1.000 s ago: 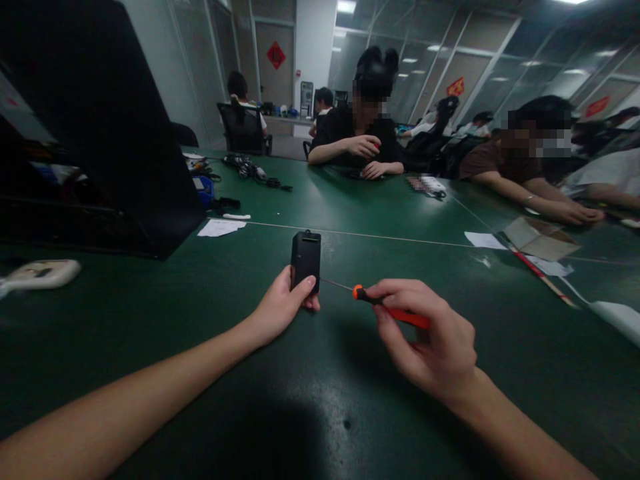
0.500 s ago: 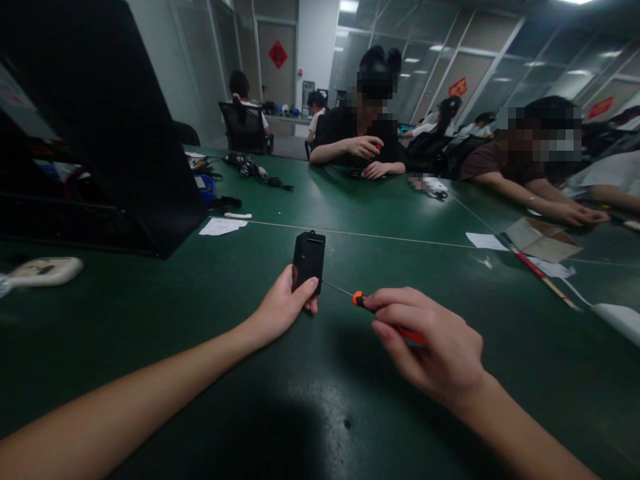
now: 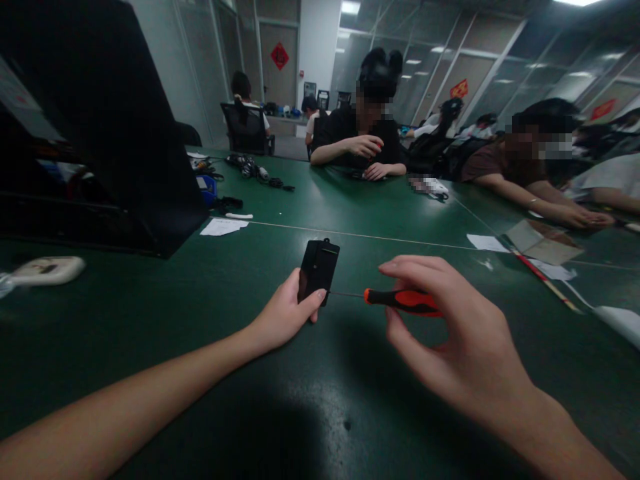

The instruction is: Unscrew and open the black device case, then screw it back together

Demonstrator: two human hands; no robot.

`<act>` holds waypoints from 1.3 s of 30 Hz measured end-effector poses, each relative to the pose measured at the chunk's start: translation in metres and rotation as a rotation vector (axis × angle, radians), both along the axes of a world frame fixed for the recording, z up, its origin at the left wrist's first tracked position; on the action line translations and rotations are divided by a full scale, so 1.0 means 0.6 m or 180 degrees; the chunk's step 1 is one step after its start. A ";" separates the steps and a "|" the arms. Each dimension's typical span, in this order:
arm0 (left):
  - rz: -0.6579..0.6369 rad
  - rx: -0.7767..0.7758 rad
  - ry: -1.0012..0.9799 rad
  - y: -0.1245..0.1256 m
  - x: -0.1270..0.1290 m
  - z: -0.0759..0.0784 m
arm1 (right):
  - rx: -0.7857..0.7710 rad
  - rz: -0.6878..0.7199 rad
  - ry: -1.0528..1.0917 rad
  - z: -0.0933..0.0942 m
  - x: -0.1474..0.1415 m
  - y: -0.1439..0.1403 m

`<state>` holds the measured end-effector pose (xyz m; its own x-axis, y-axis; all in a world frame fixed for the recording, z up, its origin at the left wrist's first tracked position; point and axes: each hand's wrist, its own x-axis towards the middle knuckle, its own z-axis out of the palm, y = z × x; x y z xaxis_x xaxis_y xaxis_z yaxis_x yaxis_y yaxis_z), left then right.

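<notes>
My left hand (image 3: 287,310) grips a black rectangular case (image 3: 320,267) by its lower end, with the thumb across its near face. The case has a small loop at its far end and is tilted above the table. From the right, an orange-and-black screwdriver (image 3: 403,301) points at the case's side, its thin shaft reaching the edge beside my thumb. Around the handle curves my right hand (image 3: 465,333), index finger above and thumb below, in a loose hold. The handle's butt end is hidden against the hand, and the exact contact of the tip is too small to make out.
A large black panel (image 3: 100,127) stands at left, near a white object (image 3: 47,270). Beyond lie paper (image 3: 224,227), cables (image 3: 250,167) and a blue item (image 3: 206,191). To the right are an open box (image 3: 543,241) and a red stick (image 3: 543,277). Co-workers sit across the green table.
The case has turned clockwise and shifted slightly right. My right hand's fingers have spread wider around the screwdriver, showing more of its handle, and the screwdriver now lies nearly level.
</notes>
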<state>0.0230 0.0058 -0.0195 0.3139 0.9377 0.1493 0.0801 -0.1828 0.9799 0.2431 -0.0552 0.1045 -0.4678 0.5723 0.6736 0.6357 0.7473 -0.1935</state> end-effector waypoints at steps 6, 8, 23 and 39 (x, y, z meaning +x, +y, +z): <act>-0.0015 0.0070 0.0067 -0.003 -0.002 0.004 | -0.0010 -0.0082 -0.0164 0.002 -0.001 -0.001; -0.0037 0.0076 0.0074 -0.004 -0.003 0.006 | -0.0024 -0.0061 -0.0018 0.002 -0.001 -0.001; -0.0079 0.0088 0.0145 -0.008 -0.003 0.003 | -0.0159 -0.0007 -0.0013 0.009 0.004 -0.001; -0.0081 0.0060 0.0149 -0.010 0.000 0.006 | 0.0642 -0.0115 0.0247 0.001 0.000 -0.002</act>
